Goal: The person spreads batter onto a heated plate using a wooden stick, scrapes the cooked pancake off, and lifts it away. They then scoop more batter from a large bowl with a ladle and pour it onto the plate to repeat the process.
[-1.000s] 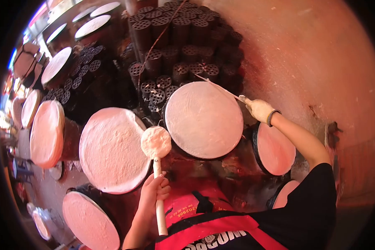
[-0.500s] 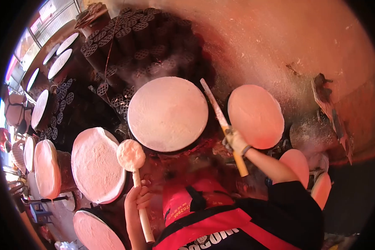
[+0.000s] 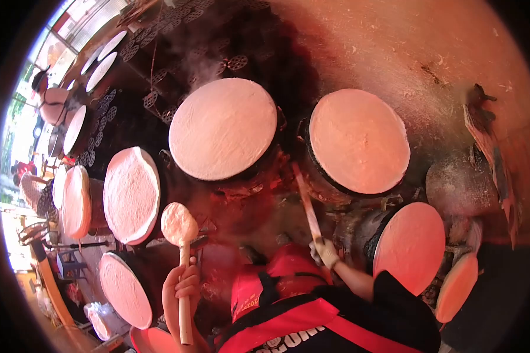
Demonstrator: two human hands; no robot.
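My left hand [image 3: 181, 286] grips the pale handle of a round-headed paddle [image 3: 178, 225] coated with white batter, held upright beside a round griddle [image 3: 131, 195] covered in a white sheet. My right hand [image 3: 325, 252], in a light glove, grips a long thin stick [image 3: 306, 203] that points up between the middle griddle [image 3: 222, 128] and the right griddle [image 3: 359, 140]. Both of those griddles carry a smooth pale round sheet. I wear a red and black apron [image 3: 288, 306].
More round covered griddles stand around me: lower right [image 3: 411, 247], far lower right [image 3: 457, 286], lower left [image 3: 125, 289] and a row at the left [image 3: 75, 200]. Stacks of black perforated coal briquettes [image 3: 159, 76] fill the back. A reddish wall [image 3: 394, 47] rises at the right.
My view has swung right and downward. My right hand drew the stick back from the middle griddle's far edge toward my body. The left hand keeps the paddle upright.
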